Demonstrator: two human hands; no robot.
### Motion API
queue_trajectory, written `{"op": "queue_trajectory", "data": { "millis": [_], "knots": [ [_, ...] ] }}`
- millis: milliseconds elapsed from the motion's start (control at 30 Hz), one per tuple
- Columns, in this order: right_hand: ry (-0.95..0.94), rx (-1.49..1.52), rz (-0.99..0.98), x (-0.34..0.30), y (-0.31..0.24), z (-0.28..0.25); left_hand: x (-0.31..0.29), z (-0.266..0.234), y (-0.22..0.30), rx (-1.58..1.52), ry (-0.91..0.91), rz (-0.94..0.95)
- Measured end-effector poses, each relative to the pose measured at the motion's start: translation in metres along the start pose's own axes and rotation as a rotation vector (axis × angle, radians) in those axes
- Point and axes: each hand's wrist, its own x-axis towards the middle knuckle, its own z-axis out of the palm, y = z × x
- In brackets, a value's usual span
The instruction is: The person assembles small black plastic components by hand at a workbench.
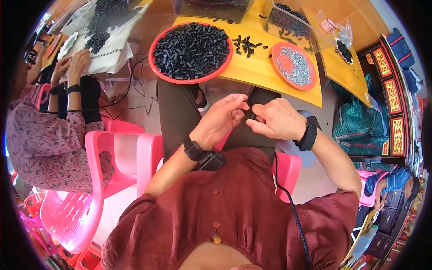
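Right hand: thumb and index closed, looks like a pinch on a small black piece point(255, 118), mostly hidden by the fingers; hand point(283, 119) is palm-down over the lap.
Left hand: fingers curled, thumb and index tips near each other; hand point(222, 117) is just beside the right one, not pressed to it. Can't tell if it grips anything.
Piece in work: at the right fingertips, below the front edge of the yellow wooden surface point(252, 72).
Progress: one piece in hand, by my read mid-cycle. Plenty remains in the piles; can't tell which are finished and which raw.
Red tray: round red plastic tray point(194, 81), heaped with short black cylinders point(191, 51).
Loose pile: small scatter of black parts point(245, 45), between tray and plate.
Orange-red plate: round plastic plate point(285, 63), silver metal bits point(300, 67) spread on it, bare patch to the left; probably partly used.
Clear bin: transparent plastic bin point(313, 32) behind the plate, more black parts inside.
Left neighbour: co-worker in a floral top point(49, 144), hands point(78, 63) beside a white cloth point(108, 58) carrying another black heap.
Room: pink plastic chair point(96, 157) at left; green woven sacks point(357, 119) and a dark cabinet with red-and-gold panels point(382, 61) at right.
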Motion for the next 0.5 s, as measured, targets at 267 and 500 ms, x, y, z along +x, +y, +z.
{"op": "queue_trajectory", "data": {
  "millis": [267,500],
  "knots": [
    [0.385,-0.283,0.24,0.034,0.103,-0.077,0.003,-0.004,0.001,-0.102,0.09,0.008],
    [0.675,-0.053,0.244,0.078,0.082,-0.089,-0.001,-0.004,0.002,-0.09,0.136,0.067]
  ]
}}
